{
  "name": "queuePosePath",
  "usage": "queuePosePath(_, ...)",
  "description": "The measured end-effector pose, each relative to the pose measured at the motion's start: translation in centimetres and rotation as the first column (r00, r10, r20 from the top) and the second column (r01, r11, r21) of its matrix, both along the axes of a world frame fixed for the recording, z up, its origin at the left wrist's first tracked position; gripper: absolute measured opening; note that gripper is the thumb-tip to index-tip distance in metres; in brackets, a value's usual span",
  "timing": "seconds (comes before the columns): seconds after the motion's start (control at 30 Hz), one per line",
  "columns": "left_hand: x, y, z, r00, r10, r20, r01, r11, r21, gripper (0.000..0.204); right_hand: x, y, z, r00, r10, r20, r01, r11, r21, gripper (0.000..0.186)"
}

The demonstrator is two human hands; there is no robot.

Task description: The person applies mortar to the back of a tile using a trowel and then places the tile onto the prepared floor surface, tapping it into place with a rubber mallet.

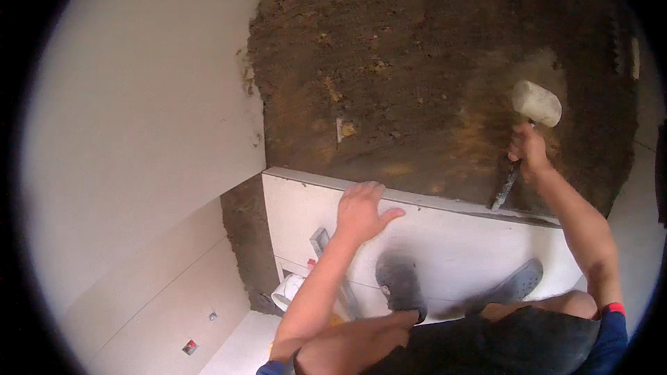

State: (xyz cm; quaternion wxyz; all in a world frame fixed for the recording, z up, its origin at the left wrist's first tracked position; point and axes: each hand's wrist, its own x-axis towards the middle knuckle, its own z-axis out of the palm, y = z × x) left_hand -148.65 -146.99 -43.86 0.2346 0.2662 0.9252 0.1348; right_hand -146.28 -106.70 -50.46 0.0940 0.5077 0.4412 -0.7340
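Observation:
My right hand [531, 151] grips the dark handle of a mallet [537, 103] with a pale, thick head. Its head points away from me over the brown mortar [410, 83], and the handle's lower end is near the far edge of a large white tile [479, 239]. My left hand [361, 212] rests on that same edge, farther left, with its thumb stretched out to the side. The left fingertips bend over the edge and are partly hidden. Nothing shows in the left palm.
Dark clogs [401, 279] on my feet appear against the white tile. Beside my left forearm are a metal bar [320, 242] and a white round container [285, 292]. A pale wall [153, 97] rises at left, with a small cut-out [190, 347] low down.

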Motion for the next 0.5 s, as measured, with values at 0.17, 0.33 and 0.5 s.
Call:
queuePosePath(0.17,0.4,0.2,0.1,0.999,0.024,-0.030,-0.022,0.999,0.040,0.068,-1.0,-0.8,0.5,0.999,0.037,0.011,-0.037,0.999,0.006,0.017)
queuePosePath(0.33,0.1,0.9,0.4,0.998,0.037,0.042,-0.036,0.999,-0.009,0.069,-1.8,-2.2,0.0,0.990,-0.055,-0.130,0.047,0.997,-0.066,0.017)
queuePosePath(0.5,-0.1,0.6,0.2,1.000,0.017,-0.013,-0.017,0.999,0.039,0.066,-1.8,-3.5,0.6,0.998,0.024,-0.058,-0.026,0.999,-0.041,0.017)
